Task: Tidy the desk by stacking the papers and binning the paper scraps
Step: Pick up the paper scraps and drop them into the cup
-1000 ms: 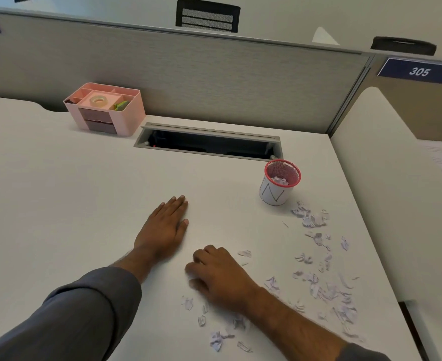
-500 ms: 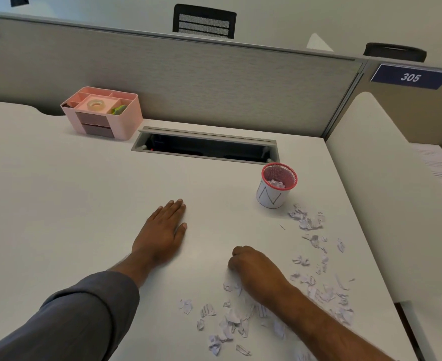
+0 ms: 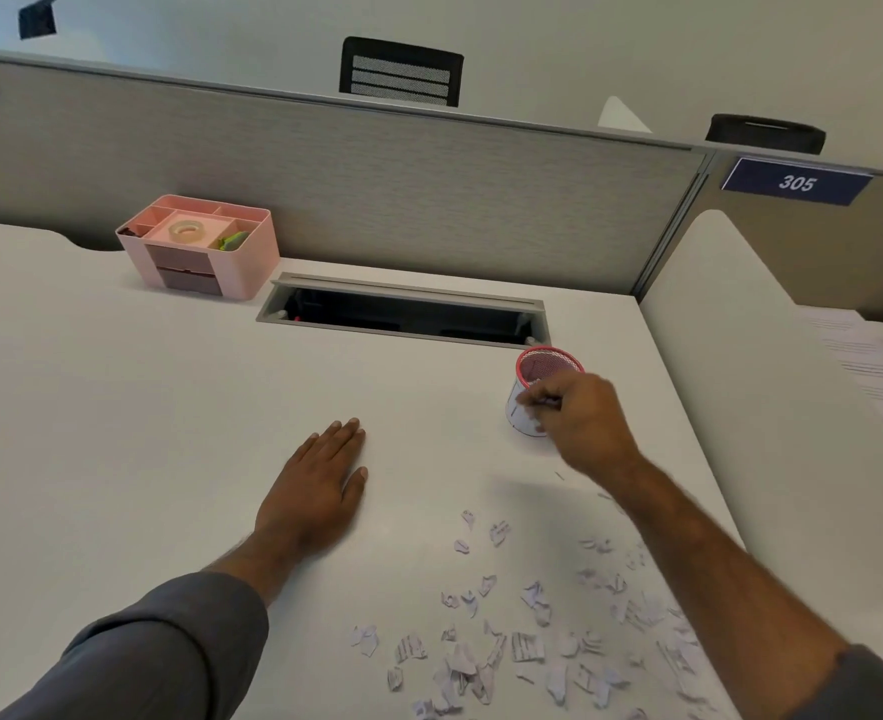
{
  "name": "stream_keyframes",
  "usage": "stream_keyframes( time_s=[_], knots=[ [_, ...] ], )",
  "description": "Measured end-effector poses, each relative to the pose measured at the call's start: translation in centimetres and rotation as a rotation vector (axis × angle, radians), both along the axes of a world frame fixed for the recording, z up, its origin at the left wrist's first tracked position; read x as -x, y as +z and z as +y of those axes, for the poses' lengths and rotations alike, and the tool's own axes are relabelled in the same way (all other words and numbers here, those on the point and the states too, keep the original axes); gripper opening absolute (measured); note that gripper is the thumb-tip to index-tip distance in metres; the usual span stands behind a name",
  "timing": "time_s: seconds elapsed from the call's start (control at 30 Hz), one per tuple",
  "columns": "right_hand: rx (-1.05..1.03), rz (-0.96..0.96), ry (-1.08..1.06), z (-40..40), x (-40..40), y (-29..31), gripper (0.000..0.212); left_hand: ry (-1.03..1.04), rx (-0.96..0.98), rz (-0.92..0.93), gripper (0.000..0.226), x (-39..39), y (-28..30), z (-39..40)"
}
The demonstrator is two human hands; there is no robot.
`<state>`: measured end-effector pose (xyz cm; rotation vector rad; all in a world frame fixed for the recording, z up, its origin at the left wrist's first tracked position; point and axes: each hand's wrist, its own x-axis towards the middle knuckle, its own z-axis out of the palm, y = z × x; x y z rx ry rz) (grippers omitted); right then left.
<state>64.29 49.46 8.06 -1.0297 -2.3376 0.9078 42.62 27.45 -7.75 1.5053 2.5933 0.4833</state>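
R hand (image 3: 579, 418) has moved from the scrap pile up to the small red-rimmed mesh bin (image 3: 545, 371), fingers pinched on torn white paper scraps (image 3: 532, 407), so one batch is abt to drop. L hand (image 3: 319, 485) stays flat, fingers straight, on the white desk (image 3: 117, 433). Many scraps remain near the front edge.

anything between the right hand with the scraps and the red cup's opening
Nothing visible does. The right hand pinches paper scraps just in front of the red mesh cup, and the cup's open rim behind the fingers is uncovered.
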Motion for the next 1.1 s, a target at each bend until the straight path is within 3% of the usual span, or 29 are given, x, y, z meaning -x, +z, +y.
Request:
stream_keyframes(
  time_s=[0.2, 0.4, 0.6, 0.8, 0.93, 1.03, 1.1],
  knots=[
    [-0.212, 0.007, -0.103, 4.4, 2.4, 2.5, 0.015, -0.005, -0.009, 0.005, 0.057, 0.0, 0.0, 0.1],
    [-0.145, -0.304, -0.085, 6.4, 3.3, 1.2, 0.031, -0.006, -0.010, 0.019, 0.058, 0.0, 0.1, 0.1],
    [-0.232, -0.073, -0.176, 6.0, 2.8, 1.1, 0.016, -0.003, -0.005, 0.029, 0.058, 0.0, 0.3, 0.1],
    [-0.170, 0.120, -0.067, 1.9, 1.0, -0.8, 0.017, -0.005, 0.005, 0.030, 0.058, -0.1, 0.4, 0.1],
    [-0.056, -0.141, 0.234, -2.0, -0.3, -4.8, 0.028, -0.008, 0.007, 0.016, 0.059, 0.0, 0.5, 0.0],
    [-0.114, -0.416, 0.458, -4.3, -1.4, -7.8, 0.047, -0.014, 0.018, 0.016, 0.061, 0.1, 0.6, 0.2],
    [-0.174, -0.464, 0.507, -5.5, -1.9, -8.6, 0.050, -0.016, 0.031, 0.018, 0.062, 0.1, 0.5, 0.2]
  ],
)
